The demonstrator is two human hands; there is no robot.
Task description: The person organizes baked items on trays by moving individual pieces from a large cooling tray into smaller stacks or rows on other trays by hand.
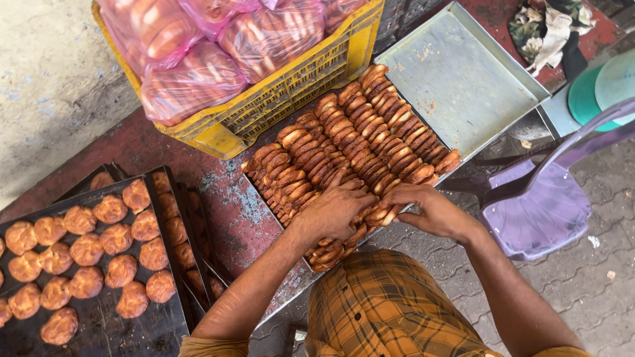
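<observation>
A long metal tray (463,79) lies slanted across a worn red table, its lower half packed with rows of browned baked rusks (350,142). My left hand (334,210) and my right hand (428,210) both rest on the near rows of rusks, fingers curled around a short stack between them at the tray's front edge. The tray's far end is bare metal with crumbs.
A yellow plastic crate (284,89) full of pink bags of bread stands behind the tray. Dark trays (99,317) of round buns lie stacked at left. A purple plastic chair (539,198) stands at right, with cloth and green lids beyond. Paved ground below.
</observation>
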